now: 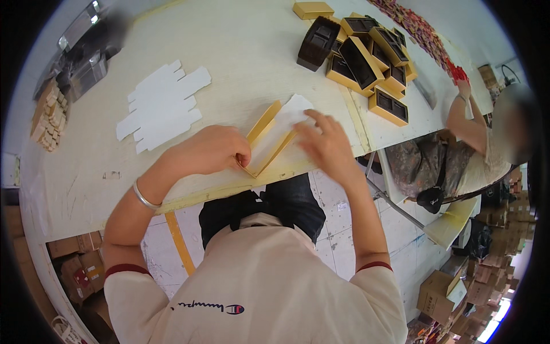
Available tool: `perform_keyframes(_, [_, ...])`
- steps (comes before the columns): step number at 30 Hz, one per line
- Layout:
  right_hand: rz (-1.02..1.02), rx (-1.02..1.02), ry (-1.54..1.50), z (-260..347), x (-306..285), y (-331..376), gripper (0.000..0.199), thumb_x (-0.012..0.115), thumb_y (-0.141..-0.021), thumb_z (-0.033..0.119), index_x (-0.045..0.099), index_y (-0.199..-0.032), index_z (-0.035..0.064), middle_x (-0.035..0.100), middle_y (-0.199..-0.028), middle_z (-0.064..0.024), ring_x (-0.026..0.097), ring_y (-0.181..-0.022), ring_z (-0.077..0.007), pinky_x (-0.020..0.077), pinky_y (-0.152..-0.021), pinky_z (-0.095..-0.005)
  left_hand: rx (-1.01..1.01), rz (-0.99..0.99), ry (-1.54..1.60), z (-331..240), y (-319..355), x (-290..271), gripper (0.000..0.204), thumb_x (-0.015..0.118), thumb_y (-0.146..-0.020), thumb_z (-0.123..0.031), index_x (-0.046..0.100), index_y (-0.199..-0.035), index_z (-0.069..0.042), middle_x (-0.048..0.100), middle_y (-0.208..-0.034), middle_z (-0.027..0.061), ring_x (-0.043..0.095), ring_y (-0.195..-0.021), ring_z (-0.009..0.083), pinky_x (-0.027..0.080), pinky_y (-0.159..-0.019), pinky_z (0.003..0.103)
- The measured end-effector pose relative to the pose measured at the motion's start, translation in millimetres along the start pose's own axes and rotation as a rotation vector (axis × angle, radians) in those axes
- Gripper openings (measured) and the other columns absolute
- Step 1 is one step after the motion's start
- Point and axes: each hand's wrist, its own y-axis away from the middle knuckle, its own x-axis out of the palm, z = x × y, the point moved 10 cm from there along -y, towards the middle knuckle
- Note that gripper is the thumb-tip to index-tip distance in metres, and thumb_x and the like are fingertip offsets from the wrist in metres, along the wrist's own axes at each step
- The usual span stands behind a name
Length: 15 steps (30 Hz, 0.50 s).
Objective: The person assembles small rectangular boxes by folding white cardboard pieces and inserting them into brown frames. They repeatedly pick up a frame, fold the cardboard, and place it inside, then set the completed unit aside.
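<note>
A partly folded carton [264, 124], gold outside and white inside, lies on the table right before me. Its two long gold sides stand up, while its far end is still flat and white. My left hand [215, 150] is closed, with thumb and fingers pinching the carton's near left corner. Beside the right wall and far flap is my right hand [327, 143], fingers apart and slightly blurred; whether a fingertip touches the card I cannot tell. Flat white carton blanks [163, 106] lie to the left of the carton.
Gold boxes with dark trays [358, 63] are heaped at the far right, next to nested dark trays [317, 45]. Pale blocks [50, 117] and clear plastic pieces [86, 71] sit far left. At right, another person's hand [463, 88] touches a red pile. The table's front edge [229, 192] is close to me.
</note>
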Motion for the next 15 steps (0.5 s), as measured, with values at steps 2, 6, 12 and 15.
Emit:
perform_keyframes(2, [0.021,-0.031,0.068,-7.2,5.2,1.9,0.022,0.070,-0.075,0.010,0.065,-0.096,0.0049,0.062,-0.095,-0.0115,0.058,-0.090,-0.0281,0.0444,-0.075,-0.0388,0.093,-0.154,-0.287,-12.9,2.9,-15.2,0.019,0.071,-0.074,-0.014,0.066,-0.092,-0.008,0.063,-0.100,0.0029,0.057,-0.097,0.0235,0.044,-0.083,0.037])
perform_keyframes(6, [0.057,0.009,-0.074,25.4,24.2,6.0,0.017,0.070,-0.075,0.010,0.061,-0.088,0.0030,0.059,-0.075,-0.0090,0.058,-0.074,-0.0286,0.0441,-0.067,-0.0388,0.051,-0.444,-0.480,-50.0,12.3,-32.0,0.040,0.074,-0.072,-0.020,0.064,-0.109,-0.009,0.055,-0.118,0.0045,0.054,-0.101,0.0265,0.042,-0.087,0.039])
perform_keyframes(12, [0.008,0.004,-0.346,58.7,2.8,3.9,0.027,0.067,-0.075,0.004,0.062,-0.102,0.0012,0.058,-0.080,-0.0128,0.056,-0.073,-0.0315,0.0455,-0.067,-0.0402,0.145,-0.527,-0.215,-31.1,20.6,10.7,0.026,0.075,-0.069,-0.017,0.062,-0.088,-0.007,0.060,-0.107,0.0055,0.057,-0.090,0.0242,0.049,-0.077,0.035])
perform_keyframes(15, [0.084,-0.059,-0.264,40.1,-0.8,1.7,0.039,0.068,-0.074,0.002,0.062,-0.112,0.0042,0.057,-0.095,-0.0130,0.056,-0.085,-0.0308,0.0463,-0.074,-0.0396,0.263,-0.501,-0.094,-22.8,21.1,10.3,0.024,0.074,-0.071,-0.015,0.063,-0.089,-0.006,0.060,-0.102,0.0048,0.057,-0.091,0.0231,0.048,-0.078,0.034])
